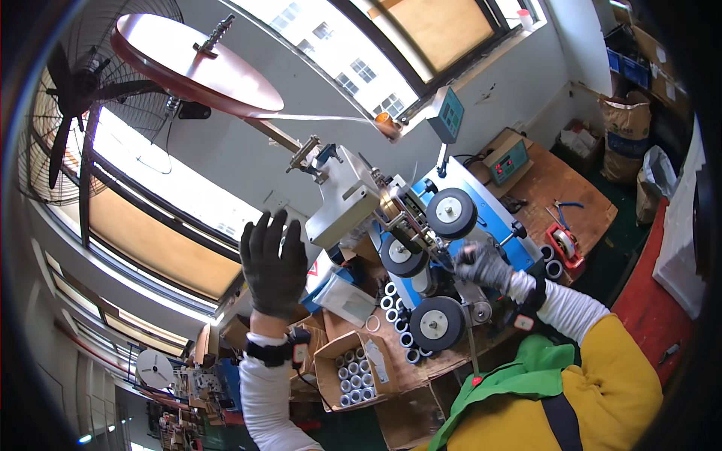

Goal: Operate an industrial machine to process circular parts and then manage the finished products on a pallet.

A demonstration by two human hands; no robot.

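Note:
My left hand, in a dark glove, is raised in the air to the left of a blue and grey machine. Its fingers point up, stretched out, with nothing in them. In a grey glove, my right hand is at the machine's middle, fingers curled closed beside the black rubber wheels. What those fingers grip is too small to make out. A large reel stands above at the upper left, and a pale strip runs from it toward the machine.
An open cardboard box of pale rolls stands below my left hand. More rings lie along the machine's front. On the wooden table are blue-handled pliers and a red tape dispenser. A caged fan is at upper left.

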